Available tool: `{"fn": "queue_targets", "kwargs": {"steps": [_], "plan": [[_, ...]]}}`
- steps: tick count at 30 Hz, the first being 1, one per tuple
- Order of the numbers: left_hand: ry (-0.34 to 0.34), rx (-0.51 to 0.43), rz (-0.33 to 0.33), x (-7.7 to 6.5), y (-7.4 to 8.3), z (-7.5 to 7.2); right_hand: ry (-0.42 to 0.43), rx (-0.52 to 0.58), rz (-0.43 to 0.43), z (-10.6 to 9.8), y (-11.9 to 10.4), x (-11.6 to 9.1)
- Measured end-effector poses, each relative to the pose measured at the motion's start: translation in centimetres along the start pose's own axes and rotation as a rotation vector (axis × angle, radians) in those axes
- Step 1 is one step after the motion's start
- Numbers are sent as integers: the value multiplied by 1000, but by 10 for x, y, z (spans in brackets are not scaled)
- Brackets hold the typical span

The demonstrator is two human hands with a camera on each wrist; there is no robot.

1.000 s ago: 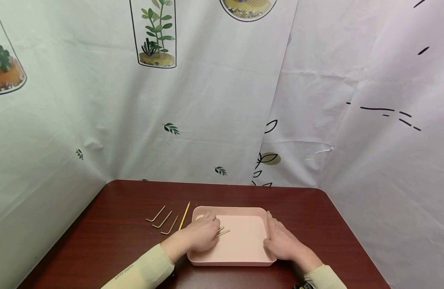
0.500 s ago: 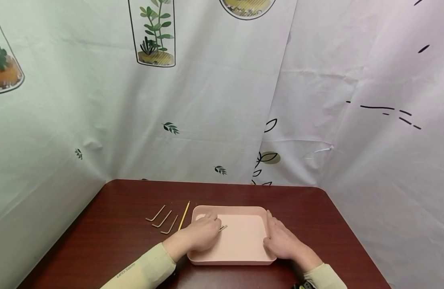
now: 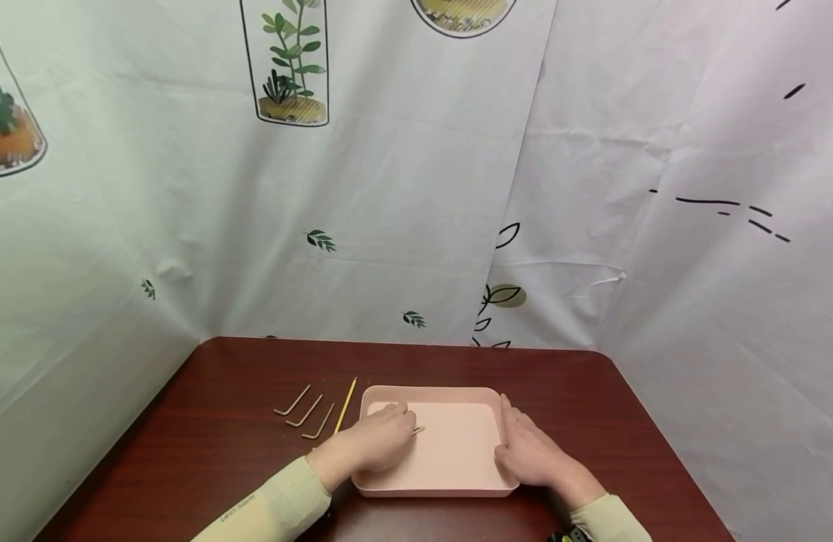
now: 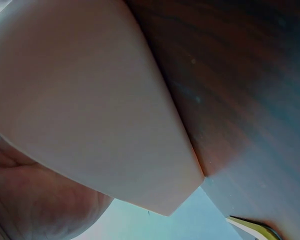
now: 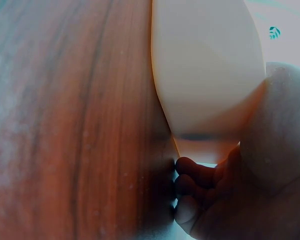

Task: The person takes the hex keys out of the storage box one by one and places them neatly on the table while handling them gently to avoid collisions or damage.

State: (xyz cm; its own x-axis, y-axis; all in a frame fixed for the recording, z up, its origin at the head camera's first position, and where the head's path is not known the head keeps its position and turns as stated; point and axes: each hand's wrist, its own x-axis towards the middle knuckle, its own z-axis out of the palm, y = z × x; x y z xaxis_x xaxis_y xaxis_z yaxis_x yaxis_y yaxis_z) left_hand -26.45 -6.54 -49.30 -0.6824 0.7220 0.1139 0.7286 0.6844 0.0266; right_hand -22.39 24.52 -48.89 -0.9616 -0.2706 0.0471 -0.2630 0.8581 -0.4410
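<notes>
My left hand [image 3: 387,436] reaches over the left wall of a pink tray [image 3: 460,452], its fingers down inside. It pinches thin brass-coloured hex keys, whose ends [image 3: 418,430] poke out past the fingertips; their other ends are hidden under the hand. My right hand [image 3: 530,454] holds the tray's right wall, thumb over the rim and fingers along the outside. In the left wrist view the tray's outer wall [image 4: 105,110] covers the fingers, leaving part of the palm [image 4: 45,200]. The right wrist view has the right hand's curled fingertips [image 5: 187,187] by the tray's base.
Three L-shaped hex keys [image 3: 306,412] lie side by side left of the tray. Between them and the tray lies a yellow pencil [image 3: 346,403]. Everything rests on a dark red-brown table [image 3: 206,452], with printed white cloth [image 3: 402,188] behind and at both sides.
The hex key ends beside my left fingers have drawn in and closer together, so less of them shows. My right hand and the tray have stayed put.
</notes>
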Motion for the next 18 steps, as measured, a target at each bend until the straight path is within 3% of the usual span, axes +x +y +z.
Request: {"fn": "queue_targets", "kwargs": {"steps": [2, 5, 10, 18], "plan": [[23, 8, 28, 2, -7, 12, -2, 2, -2, 0, 0, 0], [36, 22, 44, 2, -8, 13, -4, 1, -2, 1, -1, 0], [-4, 15, 3, -5, 8, -16, 0, -1, -2, 1, -1, 0], [6, 27, 5, -8, 10, -18, 9, -5, -12, 2, 0, -1]]}}
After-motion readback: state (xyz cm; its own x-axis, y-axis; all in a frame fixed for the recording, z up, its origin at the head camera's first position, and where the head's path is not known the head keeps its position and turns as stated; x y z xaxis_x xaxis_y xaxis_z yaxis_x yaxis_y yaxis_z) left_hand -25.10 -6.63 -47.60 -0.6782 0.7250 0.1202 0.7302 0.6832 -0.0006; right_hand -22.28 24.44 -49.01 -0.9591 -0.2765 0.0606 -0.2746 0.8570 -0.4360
